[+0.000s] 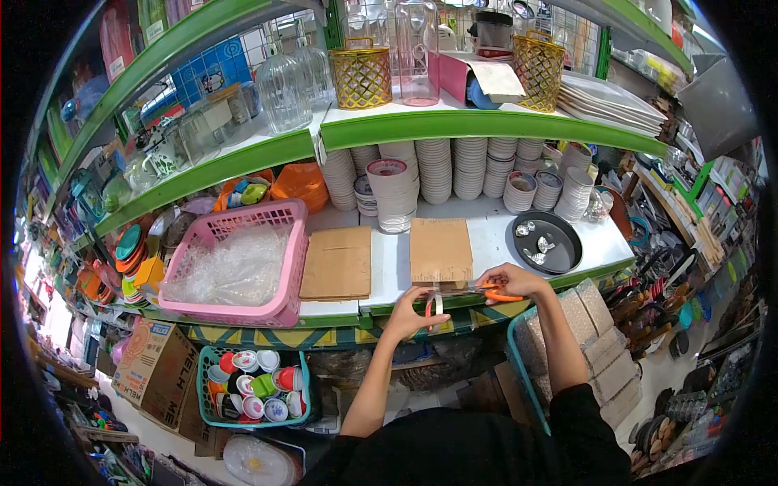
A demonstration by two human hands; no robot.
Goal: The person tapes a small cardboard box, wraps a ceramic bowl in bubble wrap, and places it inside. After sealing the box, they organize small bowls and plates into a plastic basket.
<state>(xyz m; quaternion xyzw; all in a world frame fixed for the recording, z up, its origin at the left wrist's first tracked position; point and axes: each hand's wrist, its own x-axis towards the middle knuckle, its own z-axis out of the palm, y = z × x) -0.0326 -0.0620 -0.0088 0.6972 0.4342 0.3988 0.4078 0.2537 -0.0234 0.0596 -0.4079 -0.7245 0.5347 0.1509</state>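
At the front edge of the white shelf, my left hand (412, 312) is closed round a roll of clear tape (438, 306). To its right, my right hand (514, 283) grips orange-handled scissors (504, 296), whose blades point left toward the tape. A strip of tape runs up from the roll to the near edge of a cardboard piece (441, 247) lying on the shelf. Another cardboard piece (337, 261) lies to the left of it.
On the left stands a pink basket (296, 251) of clear plastic wrap. Stacked bowls (395, 198) line the shelf's back. A dark round pan (559, 257) holds foil-like pieces. Below are a teal basket (204, 389) of cups and, at right, a crate of wrapped packages (604, 350).
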